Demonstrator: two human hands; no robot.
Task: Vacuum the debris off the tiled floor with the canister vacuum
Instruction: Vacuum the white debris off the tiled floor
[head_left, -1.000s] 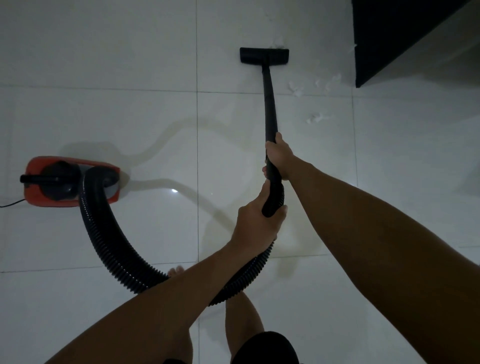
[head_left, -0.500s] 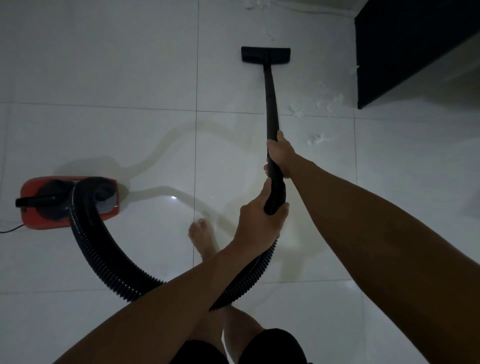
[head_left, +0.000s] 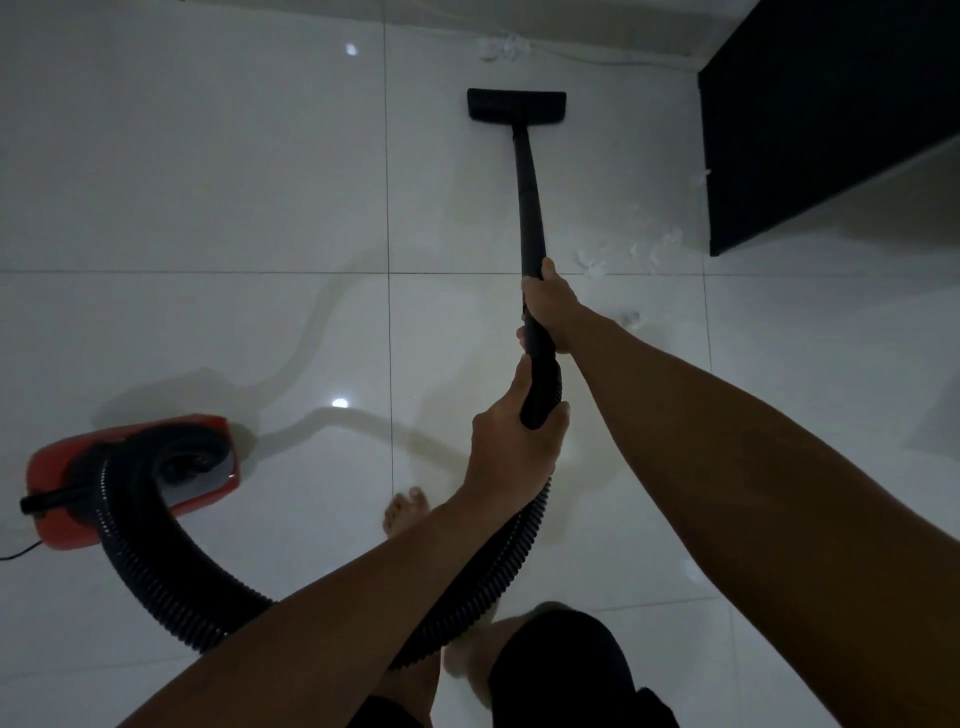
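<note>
- Both hands were on the black wand (head_left: 530, 208). Right hand (head_left: 551, 306) was clamped around it further up the shaft; left hand (head_left: 511, 441) was wrapped around the lower grip end where the ribbed hose (head_left: 171, 582) joins.
- Floor nozzle (head_left: 516, 105) sat flat on the white tiled floor (head_left: 234, 182), straight ahead of the person, well apart from the feet.
- Debris: small white fluffy bits (head_left: 592, 262) lay just right of the wand near the tile joint, more bits (head_left: 670, 239) close to the dark cabinet (head_left: 831, 114), one bit (head_left: 631, 318) beside the right forearm, and a clump (head_left: 501, 49) beyond the nozzle by the wall. None was under the nozzle, as far as could be seen.
- Red canister vacuum (head_left: 57, 467) stood on the floor to the left, hose looping from its top, down and under the left forearm up to the grip.
- Thin black power cord (head_left: 18, 553) ran off the canister toward the left edge.
- A bare foot (head_left: 408, 512) showed between canister and hose; dark shorts (head_left: 561, 670) at bottom.
</note>
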